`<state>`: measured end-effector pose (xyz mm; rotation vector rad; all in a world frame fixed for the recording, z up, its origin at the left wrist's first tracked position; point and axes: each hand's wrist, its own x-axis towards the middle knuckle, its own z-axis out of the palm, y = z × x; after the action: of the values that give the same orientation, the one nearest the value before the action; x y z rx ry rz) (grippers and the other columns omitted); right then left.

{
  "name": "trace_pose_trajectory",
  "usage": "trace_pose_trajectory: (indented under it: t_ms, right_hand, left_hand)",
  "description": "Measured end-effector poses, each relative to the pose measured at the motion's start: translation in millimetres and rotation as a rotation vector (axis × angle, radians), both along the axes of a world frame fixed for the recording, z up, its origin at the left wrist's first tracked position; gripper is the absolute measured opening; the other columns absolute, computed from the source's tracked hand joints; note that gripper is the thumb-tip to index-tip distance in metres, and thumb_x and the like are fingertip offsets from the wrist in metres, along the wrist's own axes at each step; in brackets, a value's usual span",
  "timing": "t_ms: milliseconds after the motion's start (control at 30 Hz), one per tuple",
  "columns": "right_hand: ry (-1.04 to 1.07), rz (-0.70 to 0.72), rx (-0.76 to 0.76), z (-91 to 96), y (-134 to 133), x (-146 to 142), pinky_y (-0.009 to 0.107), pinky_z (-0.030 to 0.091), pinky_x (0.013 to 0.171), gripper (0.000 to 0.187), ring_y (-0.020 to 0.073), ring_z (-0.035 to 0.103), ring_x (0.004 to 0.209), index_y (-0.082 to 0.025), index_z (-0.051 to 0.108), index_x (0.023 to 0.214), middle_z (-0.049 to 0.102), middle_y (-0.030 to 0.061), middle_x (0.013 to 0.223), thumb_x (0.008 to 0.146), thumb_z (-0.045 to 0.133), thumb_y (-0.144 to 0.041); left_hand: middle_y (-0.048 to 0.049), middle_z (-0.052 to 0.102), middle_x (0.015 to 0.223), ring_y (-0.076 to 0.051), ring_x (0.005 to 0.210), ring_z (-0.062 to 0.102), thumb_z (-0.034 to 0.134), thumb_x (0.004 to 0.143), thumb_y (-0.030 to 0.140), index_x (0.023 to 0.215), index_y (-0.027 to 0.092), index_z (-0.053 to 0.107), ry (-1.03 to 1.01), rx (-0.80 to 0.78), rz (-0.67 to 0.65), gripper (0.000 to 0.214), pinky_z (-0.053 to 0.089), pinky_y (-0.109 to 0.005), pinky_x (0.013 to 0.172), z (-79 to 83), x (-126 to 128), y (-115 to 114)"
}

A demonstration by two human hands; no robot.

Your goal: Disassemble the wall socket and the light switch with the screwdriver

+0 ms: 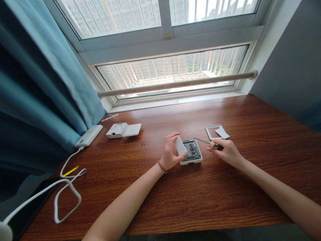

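A white square wall switch (192, 150) with a dark grey inner mechanism lies on the wooden table. My left hand (172, 151) grips its white rocker panel (180, 146), which stands tilted up along the left side of the switch. In my right hand (227, 152) is a screwdriver (215, 145) with a dark handle and a thin shaft. Its tip points left, by the top right edge of the switch; whether it touches cannot be made out. Behind my right hand lie a white frame (207, 132) and a loose white panel (222, 132).
Two small screws (143, 143) lie left of my left hand. Farther left are an opened white switch or socket (123, 130) and a white power bank (89, 136) with a white cable (75, 187). A yellow strip (71, 171) lies by the cable. A blue curtain (50, 77) hangs left.
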<state>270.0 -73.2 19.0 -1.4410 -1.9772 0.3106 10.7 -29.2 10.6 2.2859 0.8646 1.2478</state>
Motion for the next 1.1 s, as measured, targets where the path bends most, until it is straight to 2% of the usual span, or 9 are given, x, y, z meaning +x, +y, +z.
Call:
trace_pose_trajectory:
  t_ms: [100, 300, 500, 600, 700, 800, 900, 967, 1100]
  right_hand:
    - [0.164, 0.066, -0.078, 2.4, -15.0, -20.9, 0.023, 0.03, 0.048, 0.034, 0.0105, 0.041, 0.049, -0.017, 0.053, 0.06, 0.047, -0.0031, 0.052, 0.083, 0.052, -0.042]
    - [0.378, 0.121, -0.215, 4.1, -36.2, -49.0, 0.023, 0.035, 0.053, 0.021, 0.0116, 0.045, 0.055, -0.018, 0.059, 0.076, 0.054, -0.0021, 0.061, 0.081, 0.056, -0.037]
    - [0.498, 0.14, -0.306, 6.3, -41.3, -56.8, 0.022, 0.036, 0.054, 0.021, 0.0121, 0.044, 0.057, -0.018, 0.059, 0.074, 0.051, -0.0024, 0.061, 0.077, 0.059, -0.039]
    - [0.544, 0.102, -0.314, 5.8, -40.1, -58.5, 0.023, 0.037, 0.057, 0.02, 0.0127, 0.046, 0.06, -0.018, 0.058, 0.073, 0.052, -0.0017, 0.063, 0.078, 0.058, -0.037]
    - [0.637, -0.043, -0.279, 2.4, -29.2, -47.2, 0.023, 0.037, 0.052, 0.022, 0.0122, 0.046, 0.055, -0.018, 0.058, 0.074, 0.052, -0.0014, 0.062, 0.077, 0.058, -0.04]
    - [0.715, -0.249, -0.248, -3.6, -8.5, -18.8, 0.023, 0.033, 0.041, 0.03, 0.0103, 0.04, 0.043, -0.017, 0.06, 0.083, 0.053, -0.0018, 0.057, 0.072, 0.061, -0.044]
    - [0.596, -0.391, -0.116, -9.3, 11.6, 15.1, 0.024, 0.035, 0.042, 0.034, 0.013, 0.047, 0.047, -0.015, 0.063, 0.089, 0.06, 0.0029, 0.064, 0.07, 0.061, -0.044]
    - [0.445, -0.459, -0.043, -12.4, 20.3, 32.3, 0.027, 0.041, 0.052, 0.031, 0.0184, 0.056, 0.059, -0.015, 0.066, 0.085, 0.065, 0.0061, 0.071, 0.069, 0.061, -0.041]
    - [0.292, -0.484, -0.076, -18.7, 27.0, 46.5, 0.029, 0.042, 0.059, 0.026, 0.0213, 0.06, 0.066, -0.017, 0.067, 0.082, 0.068, 0.0057, 0.071, 0.072, 0.057, -0.038]
  left_hand:
    - [-0.0139, 0.044, 0.129, -0.033, 0.127, 0.029, 0.069, 0.063, 0.04, 0.119, 0.02, 0.039, 0.074, 0.105, 0.077, 0.067, 0.024, -0.054, 0.103, 4.0, 6.5, -13.6]
    - [-0.0149, 0.045, 0.129, -0.037, 0.129, 0.023, 0.067, 0.063, 0.046, 0.121, 0.02, 0.038, 0.22, 0.216, 0.126, 0.07, 0.012, -0.059, 0.105, 8.6, 22.7, -40.5]
    - [-0.0144, 0.044, 0.13, -0.037, 0.13, 0.022, 0.066, 0.066, 0.045, 0.125, 0.021, 0.035, 0.248, 0.236, 0.17, 0.072, 0.01, -0.06, 0.105, 4.7, 23.1, -43.8]
    - [-0.0155, 0.039, 0.134, -0.037, 0.131, 0.02, 0.067, 0.065, 0.047, 0.132, 0.021, 0.027, 0.265, 0.237, 0.149, 0.082, 0.009, -0.059, 0.106, 3.1, 21.9, -40.8]
    - [-0.0175, 0.03, 0.139, -0.037, 0.132, 0.016, 0.068, 0.061, 0.053, 0.137, 0.02, 0.015, 0.275, 0.207, 0.118, 0.098, 0.011, -0.059, 0.106, 3.6, 19.8, -34.2]
    - [-0.0173, 0.027, 0.14, -0.036, 0.132, 0.018, 0.068, 0.06, 0.055, 0.138, 0.02, 0.013, 0.275, 0.111, 0.066, 0.102, 0.014, -0.057, 0.106, 4.6, 16.3, -24.6]
    - [-0.0167, 0.032, 0.136, -0.034, 0.129, 0.026, 0.069, 0.06, 0.053, 0.137, 0.019, 0.018, 0.273, -0.006, -0.001, 0.098, 0.018, -0.054, 0.106, 3.3, 12.8, -15.7]
    - [-0.0161, 0.035, 0.134, -0.032, 0.127, 0.029, 0.069, 0.062, 0.049, 0.135, 0.018, 0.023, 0.258, -0.072, -0.03, 0.091, 0.021, -0.052, 0.106, 1.1, 11.1, -11.6]
    - [-0.0148, 0.039, 0.13, -0.029, 0.123, 0.035, 0.068, 0.066, 0.041, 0.131, 0.018, 0.029, 0.207, -0.157, -0.063, 0.079, 0.027, -0.048, 0.105, -3.3, 9.5, -8.0]
